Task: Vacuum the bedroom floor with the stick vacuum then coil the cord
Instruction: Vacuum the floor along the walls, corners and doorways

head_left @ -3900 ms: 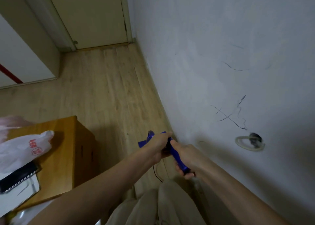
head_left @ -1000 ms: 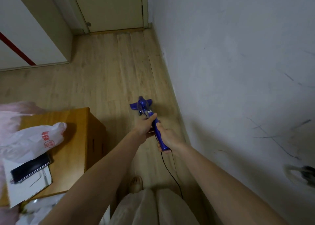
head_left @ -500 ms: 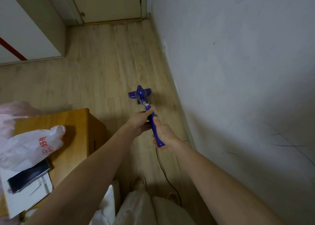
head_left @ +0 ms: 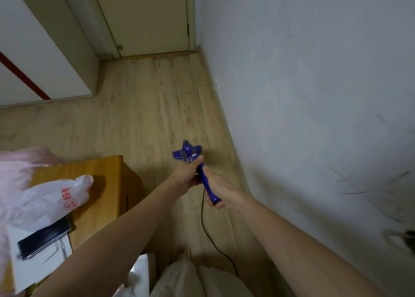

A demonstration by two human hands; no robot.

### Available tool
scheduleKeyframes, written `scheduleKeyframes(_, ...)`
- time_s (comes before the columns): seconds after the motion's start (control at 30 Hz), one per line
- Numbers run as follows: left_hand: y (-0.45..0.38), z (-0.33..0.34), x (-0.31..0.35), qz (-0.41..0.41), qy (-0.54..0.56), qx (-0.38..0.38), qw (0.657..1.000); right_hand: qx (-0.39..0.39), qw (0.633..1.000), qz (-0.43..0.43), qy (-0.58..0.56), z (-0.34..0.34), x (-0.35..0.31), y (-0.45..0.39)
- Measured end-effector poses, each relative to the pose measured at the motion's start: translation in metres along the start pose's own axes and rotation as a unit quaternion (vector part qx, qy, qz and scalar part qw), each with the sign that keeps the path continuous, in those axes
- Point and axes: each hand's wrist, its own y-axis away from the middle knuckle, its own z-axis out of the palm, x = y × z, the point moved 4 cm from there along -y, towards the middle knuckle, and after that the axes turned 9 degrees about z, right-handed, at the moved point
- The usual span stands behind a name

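Both hands hold a blue stick vacuum (head_left: 188, 154) in front of me. Its floor head sits on the light wooden floor (head_left: 143, 117) close to the right wall. My left hand (head_left: 187, 173) grips the upper shaft just behind the motor body. Around the blue handle lower down curl the fingers of my right hand (head_left: 221, 192). A thin black cord (head_left: 208, 231) drops from the handle and trails back across the floor past my legs.
A wooden bedside cabinet (head_left: 101, 184) stands at the left, carrying a white plastic bag (head_left: 49, 204), a dark phone (head_left: 43, 240) and papers. The grey wall (head_left: 314, 94) runs along the right. A closed door (head_left: 143, 18) and a white wardrobe (head_left: 33, 56) are ahead.
Over four seconds the vacuum head went forward along the wall, away from my feet. In the last half second the view tilted up toward the door and my arms drew back slightly.
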Motion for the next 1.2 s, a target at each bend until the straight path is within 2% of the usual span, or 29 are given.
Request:
scheduleKeyframes(0.27, 0.061, 0.017, -0.013, -0.018, 0.033, 0.055, 0.998, -0.033, 0.998, 0.007, 0.055, -0.019, 0.025, 0.052)
scheduleKeyframes(0.53, 0.101, 0.023, -0.026, -0.029, 0.106, 0.072, 0.991, -0.03, 0.973, -0.032, 0.229, -0.037, 0.024, 0.075)
scheduleKeyframes(0.73, 0.1, 0.019, -0.037, -0.02, 0.093, 0.087, 0.992, -0.023, 0.985, -0.006, 0.169, -0.028, 0.045, 0.068)
scheduleKeyframes(0.83, 0.094, 0.012, -0.042, -0.019, 0.081, 0.101, 0.991, -0.021, 0.989, -0.022, 0.147, -0.018, 0.053, 0.058)
scheduleKeyframes(1.2, 0.053, -0.049, -0.048, -0.012, 0.065, 0.109, 0.992, -0.043, 0.982, -0.064, 0.171, 0.047, 0.044, 0.004)
